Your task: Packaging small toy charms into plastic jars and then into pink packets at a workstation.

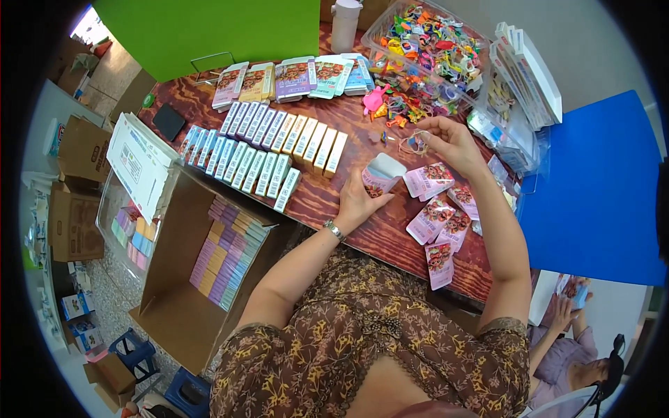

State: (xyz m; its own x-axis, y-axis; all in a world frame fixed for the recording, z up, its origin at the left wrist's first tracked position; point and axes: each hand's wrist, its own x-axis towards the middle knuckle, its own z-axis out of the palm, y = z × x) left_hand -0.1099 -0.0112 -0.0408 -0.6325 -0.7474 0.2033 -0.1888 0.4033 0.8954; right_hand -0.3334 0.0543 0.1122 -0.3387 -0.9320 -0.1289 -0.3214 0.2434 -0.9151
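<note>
My left hand (361,203) is wrapped round a small pink carton (377,182), tilted with its white-lined top gaping. Just right of it, my right hand (451,145) pinches a thin looped cord (411,145) with a small bluish piece by it; the exact kind is too small to make out. Pink picture packets (430,219) lie in a loose overlapping spread beneath my right forearm. Beyond that hand, small colourful plastic trinkets (404,106) are heaped on the table, a pink turtle-shaped one (375,99) among them.
Rows of small upright cartons (259,150) and stacks of coloured packets (296,78) stand on the red-brown table. A clear bin (446,82) of trinkets sits at the back right. An open cardboard box (182,279) of cartons is at the left. Another person (568,362) works at the lower right.
</note>
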